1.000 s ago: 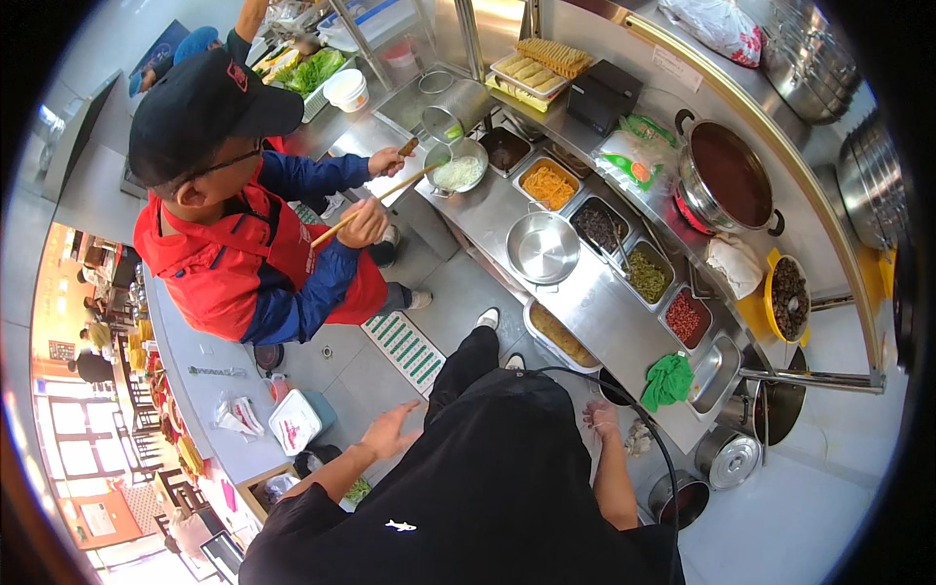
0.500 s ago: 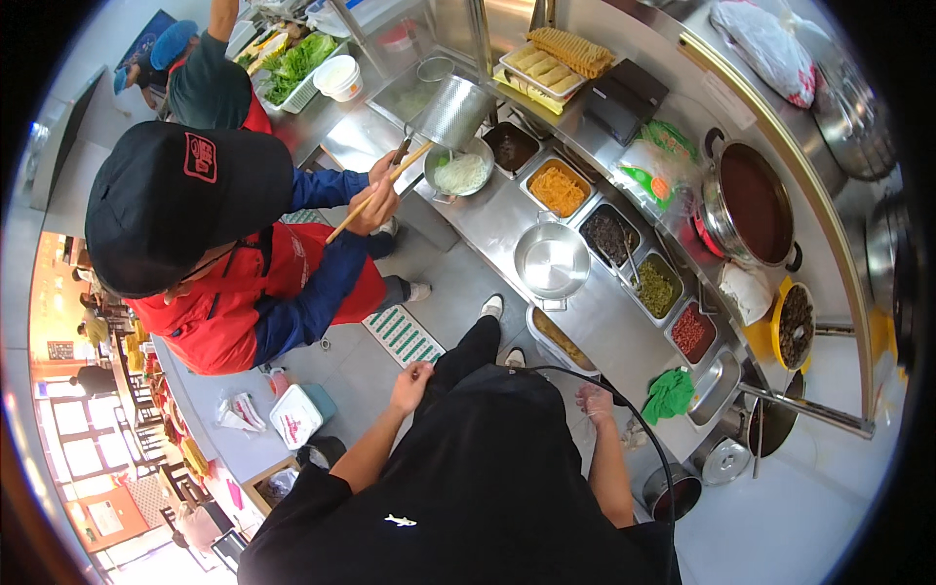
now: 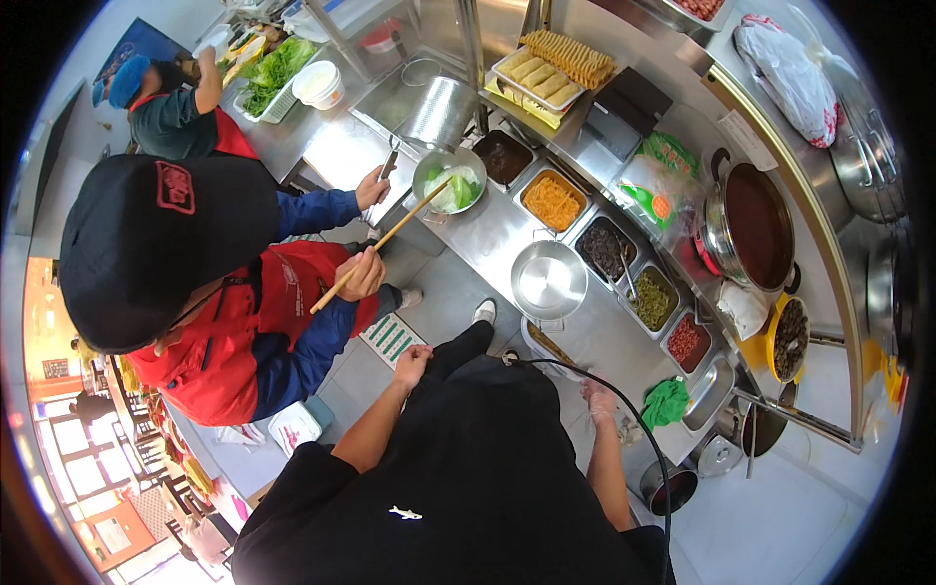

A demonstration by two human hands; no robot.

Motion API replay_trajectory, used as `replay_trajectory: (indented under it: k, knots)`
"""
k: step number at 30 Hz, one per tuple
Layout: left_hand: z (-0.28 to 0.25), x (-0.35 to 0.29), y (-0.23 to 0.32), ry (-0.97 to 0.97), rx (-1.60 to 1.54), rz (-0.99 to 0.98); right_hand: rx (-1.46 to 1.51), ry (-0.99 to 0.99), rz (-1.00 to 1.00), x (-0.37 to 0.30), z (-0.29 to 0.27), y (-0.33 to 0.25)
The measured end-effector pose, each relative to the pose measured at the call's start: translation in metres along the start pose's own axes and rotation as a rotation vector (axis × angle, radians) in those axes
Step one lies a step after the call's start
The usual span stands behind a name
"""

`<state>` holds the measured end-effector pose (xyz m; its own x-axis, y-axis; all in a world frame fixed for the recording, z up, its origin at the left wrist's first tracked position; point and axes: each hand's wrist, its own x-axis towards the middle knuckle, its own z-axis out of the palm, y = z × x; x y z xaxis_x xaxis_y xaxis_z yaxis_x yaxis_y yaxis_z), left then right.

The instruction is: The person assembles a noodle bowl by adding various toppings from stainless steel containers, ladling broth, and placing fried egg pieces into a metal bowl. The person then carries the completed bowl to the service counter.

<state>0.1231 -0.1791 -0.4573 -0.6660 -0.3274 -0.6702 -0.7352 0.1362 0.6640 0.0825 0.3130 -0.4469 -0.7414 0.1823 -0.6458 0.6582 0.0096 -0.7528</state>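
Bright windows (image 3: 84, 477) shine left of the grey floor (image 3: 444, 310).

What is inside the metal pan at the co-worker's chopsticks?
The metal pan holds green leaves and pale, noodle-like food, with the chopsticks angled over it. The food covers the bottom, so anything underneath cannot be seen.

Two hands (image 3: 413, 366), at least five filled pans (image 3: 537, 217)

counter (image 3: 612, 327): glossy metal | chopsticks (image 3: 400, 224): wood | rag (image 3: 665, 402): matt cloth | glove (image 3: 599, 399): plastic, probably
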Motion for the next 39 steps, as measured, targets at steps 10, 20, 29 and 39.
replay_trajectory:
  k: [10, 20, 29, 39]
  knots:
    - [0.030, 0.076, 0.113, -0.047, -0.127, -0.081, 0.123, 0.021, 0.033, 0.061, 0.070, -0.038]
    - [0.051, 0.182, 0.247, 0.124, -0.668, -0.117, -0.052, 0.040, 0.031, 0.076, 0.123, -0.080]
    - [0.021, 0.220, 0.237, 0.274, -0.865, 0.042, -0.544, 0.320, -0.491, 0.065, 0.148, -0.147]
    - [0.006, 0.170, 0.236, 0.298, -0.862, 0.024, -0.698, 0.029, -0.515, 0.195, 0.288, -0.319]
